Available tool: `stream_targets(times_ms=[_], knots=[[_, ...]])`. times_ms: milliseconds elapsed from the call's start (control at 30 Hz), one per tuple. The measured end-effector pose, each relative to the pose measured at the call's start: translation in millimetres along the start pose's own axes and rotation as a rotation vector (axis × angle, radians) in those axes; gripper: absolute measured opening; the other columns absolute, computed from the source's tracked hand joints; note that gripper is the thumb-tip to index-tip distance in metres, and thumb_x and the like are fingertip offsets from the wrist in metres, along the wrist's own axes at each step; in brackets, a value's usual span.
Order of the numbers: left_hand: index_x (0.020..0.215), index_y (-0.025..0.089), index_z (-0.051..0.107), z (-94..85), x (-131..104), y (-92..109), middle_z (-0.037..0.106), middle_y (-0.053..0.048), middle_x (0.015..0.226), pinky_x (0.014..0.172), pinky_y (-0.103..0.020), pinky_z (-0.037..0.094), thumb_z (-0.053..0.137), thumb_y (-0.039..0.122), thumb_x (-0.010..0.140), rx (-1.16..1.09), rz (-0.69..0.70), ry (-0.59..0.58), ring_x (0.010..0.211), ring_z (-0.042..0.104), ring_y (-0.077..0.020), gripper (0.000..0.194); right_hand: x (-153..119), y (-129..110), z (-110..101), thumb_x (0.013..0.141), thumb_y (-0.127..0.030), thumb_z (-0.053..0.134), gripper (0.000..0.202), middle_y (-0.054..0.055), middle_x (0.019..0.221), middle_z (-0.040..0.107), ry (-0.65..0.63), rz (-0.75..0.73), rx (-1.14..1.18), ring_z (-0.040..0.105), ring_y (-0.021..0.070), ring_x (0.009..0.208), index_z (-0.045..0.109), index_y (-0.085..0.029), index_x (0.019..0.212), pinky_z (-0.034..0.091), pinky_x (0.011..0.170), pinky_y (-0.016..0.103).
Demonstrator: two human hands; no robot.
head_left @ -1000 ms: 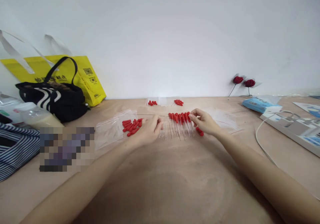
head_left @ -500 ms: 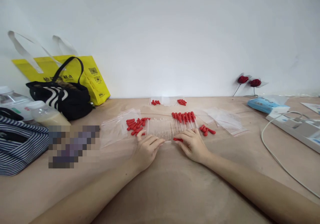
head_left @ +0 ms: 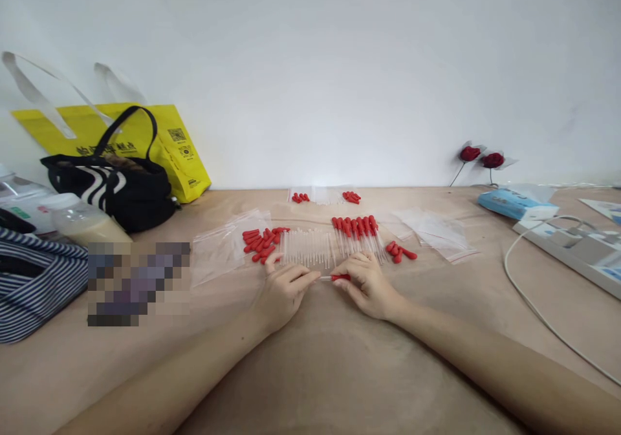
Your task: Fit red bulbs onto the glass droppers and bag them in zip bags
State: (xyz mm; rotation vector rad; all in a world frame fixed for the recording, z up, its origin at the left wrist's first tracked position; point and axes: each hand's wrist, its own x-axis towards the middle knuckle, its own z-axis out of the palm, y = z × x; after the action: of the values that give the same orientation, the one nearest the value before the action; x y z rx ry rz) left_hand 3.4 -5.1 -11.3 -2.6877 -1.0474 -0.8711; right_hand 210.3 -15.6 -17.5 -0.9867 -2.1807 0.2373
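My left hand pinches a clear glass dropper tube lying crosswise, its left part hidden by the fingers. Closed on a red rubber bulb is my right hand; the bulb meets the tube's right end. How far the tube sits inside the bulb I cannot tell. Just beyond my hands lies a row of bare clear tubes. To its right are several droppers with red bulbs on them. Loose red bulbs lie left of the tubes, and a smaller group of bulbs lies to the right.
Clear zip bags lie at left, more plastic bags at right. A filled bag sits near the wall. Yellow and black bags and a bottle stand left; tissues, a power strip and cable are right.
My right hand has moved slightly left, bringing the red bulb against the end of the tube. The left hand keeps its pinch. The whole view has shifted a little.
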Motion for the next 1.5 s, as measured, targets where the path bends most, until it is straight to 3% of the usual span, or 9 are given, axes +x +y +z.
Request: stream_targets(times_ms=[333, 600, 800, 933, 1233, 1500], knots=[[0.086, 0.024, 0.062, 0.4, 0, 7, 0.066, 0.004, 0.072, 0.082, -0.037, 0.023, 0.044, 0.015, 0.084, 0.026, 0.081, 0.084, 0.066, 0.058, -0.0105, 0.021, -2, 6, 3, 0.08, -0.028, 0.053, 0.012, 0.001, 0.066, 0.06, 0.068, -0.062, 0.087, 0.051, 0.0145, 0.068, 0.06, -0.019, 0.077, 0.034, 0.069, 0.032], [0.085, 0.025, 0.062, 1.9, 3, 11, 0.066, 0.003, 0.068, 0.082, -0.038, 0.024, 0.039, 0.015, 0.086, 0.083, 0.095, 0.095, 0.064, 0.057, -0.0108, 0.025, -1, 3, 6, 0.082, -0.024, 0.05, 0.011, 0.002, 0.07, 0.064, 0.109, -0.168, -0.142, 0.051, 0.0147, 0.07, 0.059, -0.018, 0.081, 0.031, 0.073, 0.034], [0.084, 0.023, 0.062, 1.4, 6, 13, 0.064, 0.005, 0.063, 0.088, -0.038, 0.025, 0.045, 0.014, 0.085, 0.139, 0.163, 0.221, 0.057, 0.055, -0.008, 0.019, 1, 1, 4, 0.082, -0.02, 0.05, 0.011, 0.001, 0.074, 0.066, 0.247, -0.284, -0.347, 0.052, 0.013, 0.07, 0.061, -0.019, 0.085, 0.031, 0.074, 0.033], [0.088, 0.023, 0.061, 2.4, 7, 11, 0.065, 0.006, 0.065, 0.093, -0.04, 0.022, 0.047, 0.014, 0.085, 0.18, 0.202, 0.306, 0.064, 0.058, -0.0089, 0.017, 1, 3, 0, 0.081, -0.024, 0.054, 0.012, -0.001, 0.069, 0.066, 0.311, -0.329, -0.481, 0.052, 0.0126, 0.069, 0.062, -0.019, 0.089, 0.029, 0.08, 0.036], [0.085, 0.021, 0.061, 6.9, 7, 7, 0.067, -0.001, 0.094, 0.101, -0.051, 0.012, 0.047, 0.022, 0.086, 0.224, 0.163, 0.216, 0.094, 0.059, -0.0182, 0.014, -2, 8, -2, 0.082, -0.024, 0.052, 0.014, -0.001, 0.068, 0.066, 0.277, -0.415, -0.613, 0.053, 0.0122, 0.07, 0.062, -0.018, 0.09, 0.021, 0.091, 0.041], [0.072, 0.019, 0.059, 5.0, 7, 12, 0.065, 0.006, 0.061, 0.103, -0.049, 0.011, 0.046, 0.018, 0.086, 0.186, 0.178, 0.233, 0.079, 0.063, -0.0133, 0.019, -3, 3, 3, 0.082, -0.022, 0.048, 0.013, -0.002, 0.061, 0.061, 0.199, -0.282, -0.416, 0.053, 0.013, 0.07, 0.061, -0.018, 0.083, 0.021, 0.091, 0.042]])
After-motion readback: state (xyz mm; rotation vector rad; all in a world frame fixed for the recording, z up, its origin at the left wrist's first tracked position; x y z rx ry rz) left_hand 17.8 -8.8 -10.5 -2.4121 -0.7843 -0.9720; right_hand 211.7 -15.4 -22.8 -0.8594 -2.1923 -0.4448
